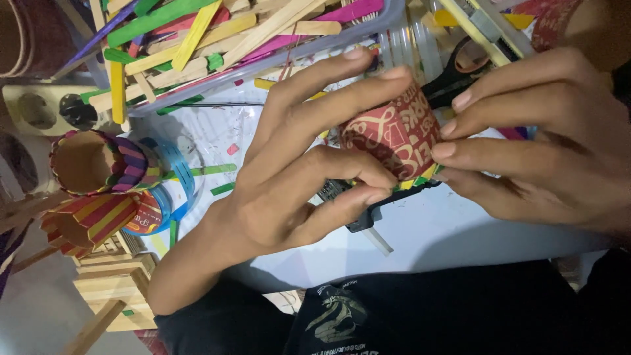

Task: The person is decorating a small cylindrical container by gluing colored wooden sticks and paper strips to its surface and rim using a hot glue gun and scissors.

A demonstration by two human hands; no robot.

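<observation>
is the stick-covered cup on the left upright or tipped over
Tipped over: the striped stick-covered cup lies on its side, its open mouth facing the camera, beside another tipped cup.

A red patterned paper cup (394, 135), tilted sideways, with coloured sticks along its rim.

Cup (394, 135) sat on its side over the table (434, 230), between left hand (296, 177) and right hand (545, 144). Stick tray (263, 62) lay behind. Two stick-clad cups (98, 161) lay far left; scissors (460, 72) behind cup.
</observation>
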